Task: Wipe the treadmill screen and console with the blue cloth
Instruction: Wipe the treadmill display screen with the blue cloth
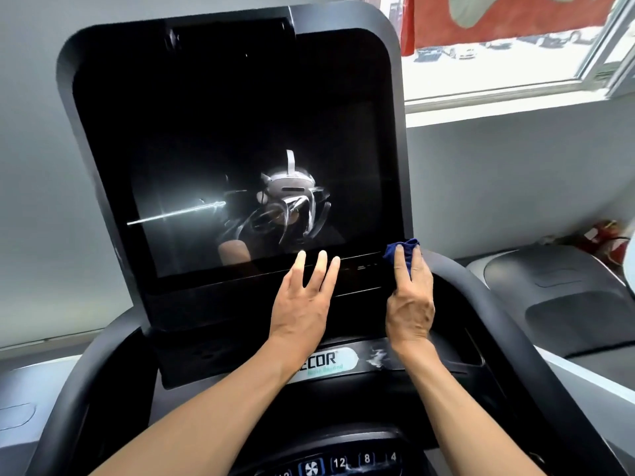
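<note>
Blue cloth (403, 250) pinched by right hand (410, 300) against the lower right corner of the treadmill screen (240, 149), left hand (302, 300) laid flat beside it, fingers (321, 266) spread straight

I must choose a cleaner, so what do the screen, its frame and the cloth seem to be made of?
Screen: probably glass or glossy plastic; it mirrors the person's headset sharply.
Frame: seemingly matte black plastic; only soft, dull highlights.
Cloth: dark blue soft fabric, perhaps microfibre; it bunches in folds in the right hand.
</note>
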